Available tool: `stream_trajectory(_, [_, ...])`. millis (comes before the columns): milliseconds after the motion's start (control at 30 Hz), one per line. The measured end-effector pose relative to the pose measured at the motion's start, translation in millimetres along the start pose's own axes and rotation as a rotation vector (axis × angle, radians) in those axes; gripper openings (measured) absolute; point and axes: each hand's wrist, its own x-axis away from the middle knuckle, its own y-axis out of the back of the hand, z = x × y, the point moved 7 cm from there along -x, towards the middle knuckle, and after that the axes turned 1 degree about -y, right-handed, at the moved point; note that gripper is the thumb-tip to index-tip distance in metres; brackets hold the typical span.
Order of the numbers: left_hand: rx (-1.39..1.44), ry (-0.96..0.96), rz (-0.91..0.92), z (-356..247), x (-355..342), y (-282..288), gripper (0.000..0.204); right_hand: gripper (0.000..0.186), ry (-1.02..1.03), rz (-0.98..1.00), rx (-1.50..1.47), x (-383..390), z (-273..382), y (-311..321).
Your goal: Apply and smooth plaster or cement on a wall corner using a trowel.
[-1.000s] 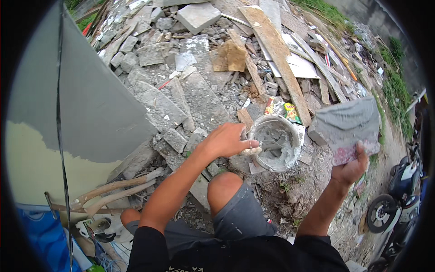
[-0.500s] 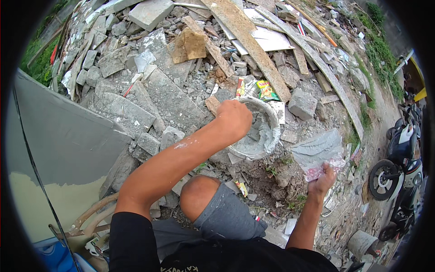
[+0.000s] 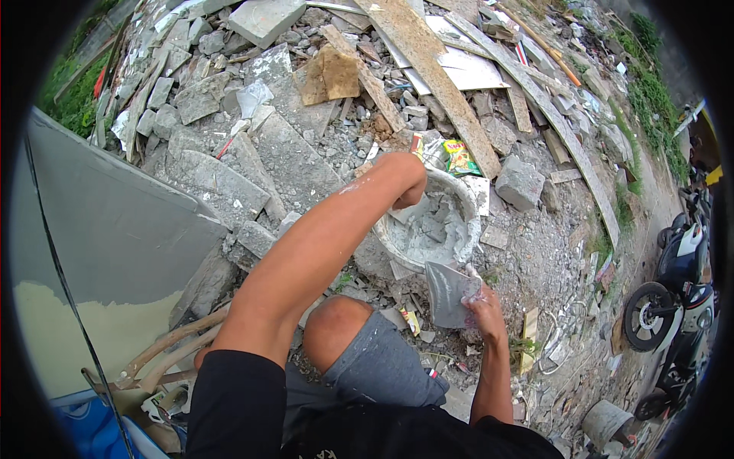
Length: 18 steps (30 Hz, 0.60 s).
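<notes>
A round bucket [image 3: 472, 222] of wet grey mortar [image 3: 436, 229] stands before me, its rim crusted with the same stuff. My left hand [image 3: 410, 183] is curled in a fist over its near left rim; whatever it grips is hidden behind the hand and wrist. Just below the bucket, my right hand [image 3: 482, 306] clasps a thin, flat grey sheet [image 3: 451, 294] by its right edge. The sheet is tilted, its upper edge close to the bucket's rim. Pale smears mark my right fingers and my left forearm.
Broken concrete slabs and rubble [image 3: 298, 164] cover the ground, with long wooden planks [image 3: 436, 84] beyond the bucket. A grey and cream wall panel [image 3: 107, 229] stands at left. A yellow-green packet [image 3: 460, 157] lies behind the bucket. Motorcycles [image 3: 650, 315] are parked at right.
My right hand has brought the grey sheet left and down, from right of the bucket to just below it, tilting it. My left fist has dipped slightly at the bucket's left side.
</notes>
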Motion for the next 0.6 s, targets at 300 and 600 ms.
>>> stream_trajectory(300, [0.681, -0.147, 0.212, 52.3, -13.2, -62.2, 0.015, 0.072, 0.241, 0.039, 0.580, -21.2, 21.8, -36.4])
stream_trajectory(600, [1.068, -0.169, 0.268, 17.4, -24.7, -116.4, 0.017, 0.062, 0.285, 0.145, 0.382, -10.0, 22.3, -31.3])
